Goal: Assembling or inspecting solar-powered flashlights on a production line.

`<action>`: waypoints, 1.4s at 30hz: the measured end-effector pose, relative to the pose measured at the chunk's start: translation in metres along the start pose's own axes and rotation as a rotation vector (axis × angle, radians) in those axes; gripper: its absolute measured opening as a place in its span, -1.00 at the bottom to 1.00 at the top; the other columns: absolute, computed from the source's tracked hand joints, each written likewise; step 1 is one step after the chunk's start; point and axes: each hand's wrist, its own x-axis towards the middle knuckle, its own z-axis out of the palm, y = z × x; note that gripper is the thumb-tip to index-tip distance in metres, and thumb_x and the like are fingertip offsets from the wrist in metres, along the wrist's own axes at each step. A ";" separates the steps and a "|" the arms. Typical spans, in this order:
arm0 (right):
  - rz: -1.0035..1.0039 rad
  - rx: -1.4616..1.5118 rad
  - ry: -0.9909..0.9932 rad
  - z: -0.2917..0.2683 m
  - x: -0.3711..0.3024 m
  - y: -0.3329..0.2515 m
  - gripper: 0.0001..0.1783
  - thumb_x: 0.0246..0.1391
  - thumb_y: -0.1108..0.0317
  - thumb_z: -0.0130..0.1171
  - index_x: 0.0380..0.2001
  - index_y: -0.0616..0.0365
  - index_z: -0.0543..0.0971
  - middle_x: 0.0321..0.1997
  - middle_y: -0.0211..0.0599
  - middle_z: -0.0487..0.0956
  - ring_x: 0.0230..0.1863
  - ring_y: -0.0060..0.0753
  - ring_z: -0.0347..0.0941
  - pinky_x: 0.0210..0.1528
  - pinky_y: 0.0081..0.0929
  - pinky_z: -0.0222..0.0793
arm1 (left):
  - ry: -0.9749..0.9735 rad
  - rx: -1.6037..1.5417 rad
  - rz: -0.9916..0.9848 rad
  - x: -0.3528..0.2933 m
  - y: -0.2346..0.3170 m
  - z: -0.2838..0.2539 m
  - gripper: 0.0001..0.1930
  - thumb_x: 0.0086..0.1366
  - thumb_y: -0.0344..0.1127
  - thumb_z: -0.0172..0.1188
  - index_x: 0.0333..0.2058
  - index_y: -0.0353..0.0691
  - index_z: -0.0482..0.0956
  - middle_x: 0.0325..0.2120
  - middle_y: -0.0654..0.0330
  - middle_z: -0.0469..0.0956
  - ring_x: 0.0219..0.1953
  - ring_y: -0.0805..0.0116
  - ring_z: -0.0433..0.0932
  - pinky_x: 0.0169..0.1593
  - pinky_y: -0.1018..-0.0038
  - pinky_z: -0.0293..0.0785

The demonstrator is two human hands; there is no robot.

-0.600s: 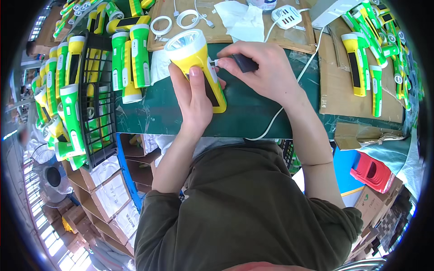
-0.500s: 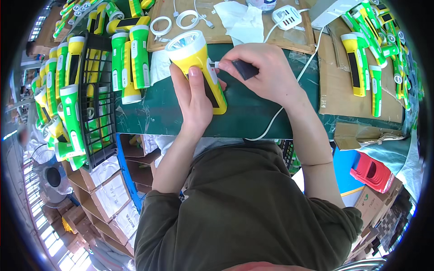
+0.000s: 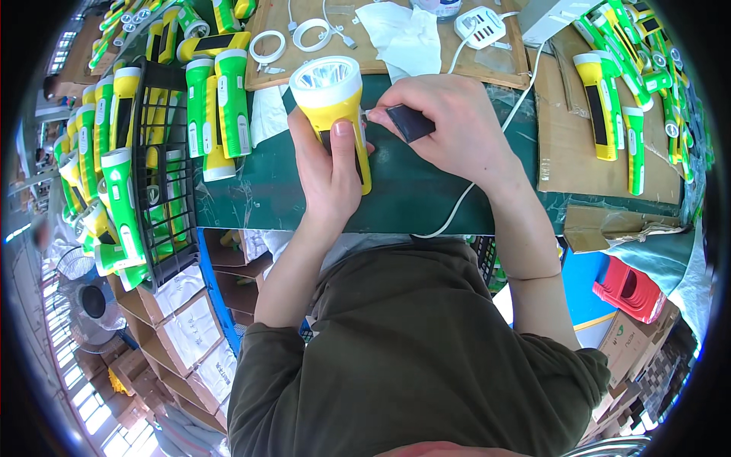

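Note:
A yellow flashlight [image 3: 335, 110] with a white-rimmed lens stands nearly upright, lens end up, above the green tabletop. My left hand [image 3: 326, 171] is wrapped around its body, thumb across the front. Between the fingers of my right hand [image 3: 458, 126] is a small black block [image 3: 411, 123]; its pale tip points at the flashlight's side. Whether that tip touches the flashlight or sits in it, I cannot tell. The dark panel on the flashlight's body is partly covered by my thumb.
Yellow and green flashlights fill a black crate [image 3: 164, 251] at left, and more lie on cardboard [image 3: 567, 164] at right. A wooden board [image 3: 266, 80] holds coiled white cables [image 3: 311, 36] and a white multi-port charger [image 3: 480, 29]. One white cable [image 3: 457, 204] trails beside my right forearm.
The flashlight has turned in my left hand, its lens shifting slightly right and its dark panel showing less. My right hand stays beside it with the black block.

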 end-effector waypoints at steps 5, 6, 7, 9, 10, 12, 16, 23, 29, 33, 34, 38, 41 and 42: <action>0.051 -0.029 0.016 0.002 -0.001 -0.002 -0.84 -0.19 0.41 0.26 -0.45 0.08 0.52 -0.51 -0.31 0.55 -0.39 -0.17 0.53 -0.39 -0.30 0.41 | -0.032 -0.103 -0.084 0.000 0.003 0.002 -0.63 0.46 -0.18 -0.12 0.06 -0.31 0.12 -0.24 0.07 0.41 -0.39 0.44 0.48 -0.36 0.51 0.51; 0.052 -0.030 0.017 0.002 0.000 -0.001 -0.84 -0.19 0.41 0.26 -0.45 0.08 0.52 -0.51 -0.31 0.55 -0.39 -0.17 0.53 -0.39 -0.30 0.41 | -0.033 -0.103 -0.085 0.000 0.003 0.002 -0.63 0.46 -0.18 -0.12 0.06 -0.31 0.12 -0.24 0.07 0.41 -0.39 0.44 0.48 -0.36 0.51 0.51; 0.054 -0.043 -0.012 0.001 0.000 0.000 -0.83 -0.19 0.40 0.26 -0.45 0.08 0.52 -0.51 -0.30 0.55 -0.39 -0.16 0.53 -0.39 -0.29 0.41 | -0.021 -0.116 -0.079 0.000 0.002 0.002 -0.63 0.46 -0.17 -0.13 0.06 -0.31 0.13 -0.24 0.07 0.41 -0.40 0.45 0.47 -0.36 0.51 0.51; 0.058 -0.055 -0.042 -0.001 0.000 0.000 -0.83 -0.19 0.40 0.27 -0.44 0.08 0.52 -0.51 -0.30 0.55 -0.39 -0.15 0.53 -0.39 -0.29 0.41 | -0.010 -0.128 -0.075 -0.001 0.002 0.004 -0.64 0.46 -0.17 -0.13 0.06 -0.30 0.13 -0.24 0.07 0.41 -0.41 0.46 0.47 -0.36 0.52 0.50; 0.041 -0.045 -0.048 -0.003 0.001 -0.002 -0.83 -0.19 0.39 0.27 -0.44 0.08 0.52 -0.51 -0.29 0.55 -0.39 -0.14 0.53 -0.38 -0.29 0.42 | 0.013 -0.115 -0.042 -0.002 0.002 0.006 -0.63 0.46 -0.16 -0.11 0.06 -0.31 0.13 -0.24 0.08 0.41 -0.41 0.46 0.47 -0.36 0.52 0.50; 0.028 -0.034 -0.053 -0.004 0.000 -0.002 -0.82 -0.20 0.39 0.27 -0.43 0.07 0.53 -0.50 -0.29 0.56 -0.39 -0.13 0.53 -0.38 -0.28 0.42 | 0.033 -0.102 -0.012 -0.002 0.002 0.006 -0.61 0.45 -0.15 -0.10 0.06 -0.31 0.13 -0.24 0.08 0.42 -0.41 0.46 0.47 -0.36 0.52 0.50; 0.035 0.012 -0.023 -0.001 0.000 0.004 -0.86 -0.08 0.31 0.27 -0.45 0.08 0.53 -0.51 -0.29 0.54 -0.43 -0.13 0.50 -0.41 -0.33 0.38 | -0.043 0.060 0.058 0.002 -0.002 -0.001 -0.58 0.44 -0.11 -0.08 0.06 -0.32 0.13 -0.22 0.07 0.42 -0.39 0.46 0.48 -0.36 0.51 0.50; 0.025 0.099 0.051 0.016 0.000 0.007 -0.83 0.07 0.24 0.25 -0.43 0.08 0.54 -0.52 -0.32 0.53 -0.47 -0.16 0.49 -0.44 -0.40 0.36 | -0.015 -0.182 -0.072 0.000 -0.002 0.004 -0.61 0.45 -0.08 -0.11 0.02 -0.29 0.15 -0.24 0.10 0.45 -0.40 0.45 0.49 -0.37 0.52 0.50; 0.008 -0.010 0.017 0.007 0.000 0.008 -0.87 -0.14 0.43 0.22 -0.43 0.08 0.53 -0.50 -0.31 0.55 -0.40 -0.14 0.52 -0.39 -0.30 0.42 | -0.019 -0.026 -0.091 0.009 0.002 -0.005 -0.66 0.46 -0.14 -0.12 0.00 -0.29 0.17 -0.29 0.09 0.46 -0.50 0.43 0.51 -0.43 0.51 0.49; 0.028 -0.137 0.060 -0.007 -0.001 0.023 -0.80 -0.15 0.42 0.24 -0.35 0.06 0.56 -0.40 -0.33 0.58 -0.39 -0.17 0.53 -0.39 -0.27 0.43 | 0.342 -0.126 -0.103 0.026 0.000 -0.053 -0.63 0.48 0.00 -0.27 -0.01 -0.19 0.20 -0.37 0.10 0.48 -0.53 0.35 0.54 -0.47 0.44 0.52; 0.093 -0.220 -0.009 -0.002 0.000 0.018 -0.72 -0.16 0.46 0.25 -0.27 0.06 0.57 -0.30 -0.31 0.58 -0.36 -0.13 0.54 -0.35 -0.29 0.44 | 0.266 -0.141 -0.119 0.022 0.003 -0.057 -0.62 0.48 0.02 -0.29 -0.03 -0.19 0.22 -0.35 0.11 0.49 -0.52 0.33 0.54 -0.48 0.45 0.52; 0.044 -0.064 0.086 0.016 0.008 -0.002 -0.57 -0.06 0.32 0.29 -0.04 0.07 0.56 -0.13 -0.26 0.57 -0.34 -0.11 0.56 -0.29 -0.34 0.48 | -0.093 -0.536 -0.367 0.002 0.019 -0.036 -0.47 0.46 0.10 -0.34 0.06 -0.26 0.27 -0.21 0.03 0.50 -0.30 0.13 0.59 -0.18 0.26 0.53; 0.392 0.621 -0.108 0.012 0.003 -0.023 -0.46 0.03 0.14 0.30 0.01 0.25 0.49 -0.26 -0.02 0.62 -0.30 -0.04 0.58 -0.23 -0.35 0.46 | -0.153 -0.708 -0.422 -0.009 0.027 -0.034 -0.51 0.47 0.00 -0.31 0.12 -0.29 0.24 -0.12 -0.01 0.49 -0.11 0.11 0.56 -0.03 0.22 0.50; 0.381 0.451 -0.243 0.011 0.003 -0.032 -0.38 0.00 0.05 0.30 0.03 0.25 0.47 -0.28 0.00 0.61 -0.30 -0.01 0.58 -0.23 -0.32 0.46 | -0.168 -0.690 -0.402 -0.011 0.028 -0.035 -0.53 0.47 -0.04 -0.29 0.14 -0.29 0.23 -0.10 -0.01 0.48 -0.05 0.12 0.54 0.01 0.21 0.48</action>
